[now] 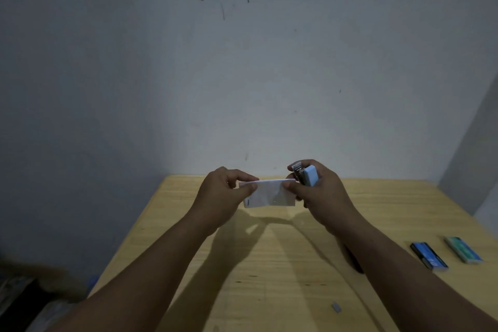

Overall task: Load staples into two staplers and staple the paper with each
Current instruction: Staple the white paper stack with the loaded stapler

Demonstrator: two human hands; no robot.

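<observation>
Above a wooden table (pixel 269 264), a person's left hand (pixel 223 191) pinches the 9 o'clock end of a folded white paper (pixel 269 194), while the right hand (pixel 318 191) grips a pale blue stapler (pixel 307 175) at the paper's 3 o'clock end. Two staple boxes, one blue (pixel 429 256) and one green (pixel 464 249), lie at 4 o'clock, contents unseen; a small staple strip (pixel 336 307) rests at 6 o'clock.

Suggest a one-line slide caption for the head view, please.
Left hand pinches folded paper while right hand brings a light-blue stapler to its edge.
</observation>
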